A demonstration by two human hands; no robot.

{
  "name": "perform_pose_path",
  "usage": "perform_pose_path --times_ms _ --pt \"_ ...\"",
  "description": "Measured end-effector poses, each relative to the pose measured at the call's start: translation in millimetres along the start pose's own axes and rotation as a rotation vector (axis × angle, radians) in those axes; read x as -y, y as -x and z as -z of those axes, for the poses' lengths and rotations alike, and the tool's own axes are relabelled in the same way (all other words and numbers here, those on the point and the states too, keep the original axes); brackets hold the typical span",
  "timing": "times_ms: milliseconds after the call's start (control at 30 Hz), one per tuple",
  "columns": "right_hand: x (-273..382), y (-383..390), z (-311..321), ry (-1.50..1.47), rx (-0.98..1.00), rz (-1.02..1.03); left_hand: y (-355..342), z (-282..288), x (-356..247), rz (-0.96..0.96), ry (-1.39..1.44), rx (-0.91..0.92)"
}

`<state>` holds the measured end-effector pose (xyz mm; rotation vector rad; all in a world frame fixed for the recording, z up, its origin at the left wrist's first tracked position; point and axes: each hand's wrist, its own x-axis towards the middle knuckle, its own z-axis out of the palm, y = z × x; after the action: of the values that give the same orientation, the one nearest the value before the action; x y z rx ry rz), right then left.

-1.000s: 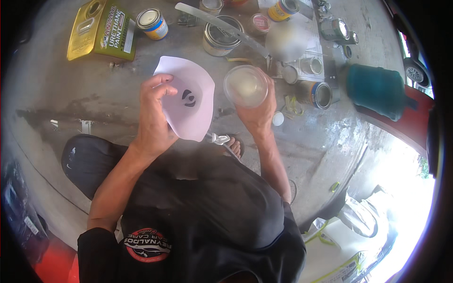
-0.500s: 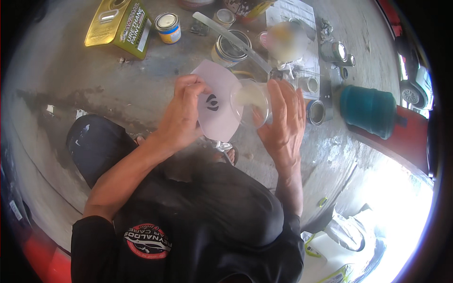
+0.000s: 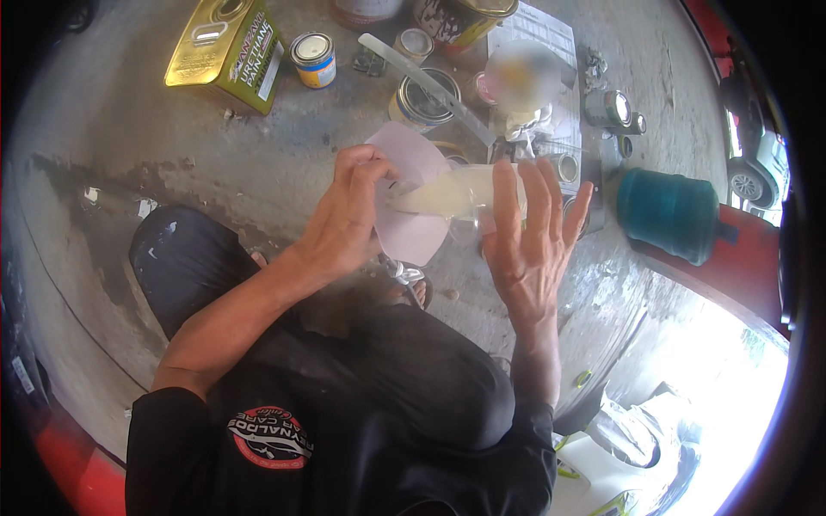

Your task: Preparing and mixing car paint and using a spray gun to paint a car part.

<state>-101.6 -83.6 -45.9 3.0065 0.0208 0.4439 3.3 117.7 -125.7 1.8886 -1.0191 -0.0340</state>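
My left hand [image 3: 348, 202] is closed, thumb and fingers pinching the rim of a pale pink paper cone strainer [image 3: 413, 241]. In my right hand [image 3: 529, 249] is a clear plastic cup [image 3: 469, 191], tipped over toward the strainer and held with the fingers stretched along its far side. Cloudy, pale yellow liquid runs out of the cup's mouth into the strainer's opening. What lies under the strainer's tip is hidden.
Beyond my hands stand an open paint can [image 3: 422, 103] with a pale stir stick [image 3: 426, 82] across it, a small blue-banded can [image 3: 312, 60] and a square gold-topped tin [image 3: 232, 52]. A teal water jug [image 3: 667, 215] lies at the right. Printed sheets [image 3: 546, 34] lie behind.
The cup has tipped further to the left, and liquid now flows into the strainer. My right-hand fingers have spread wider. The strainer has shifted slightly right and its opening shows.
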Motion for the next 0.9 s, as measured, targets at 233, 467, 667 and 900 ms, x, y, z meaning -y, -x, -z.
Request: perform_pose_path --times_ms 233,467,667,900 --pt "1.3 -4.2 5.2 0.033 -0.01 0.029 0.3 1.9 -1.1 -0.003 -0.005 -0.031" --pt "5.0 -6.5 -0.2 0.107 -0.067 0.093 3.6 -4.2 7.8 0.048 0.037 -0.012" --pt "12.6 -7.0 -17.6 0.158 -0.231 0.18 2.1 -2.7 5.2 0.016 -0.021 -0.036" --pt "17.3 10.8 -36.2 -0.136 -0.246 -0.085 2.3 -4.6 7.2 0.028 -0.008 -0.029"
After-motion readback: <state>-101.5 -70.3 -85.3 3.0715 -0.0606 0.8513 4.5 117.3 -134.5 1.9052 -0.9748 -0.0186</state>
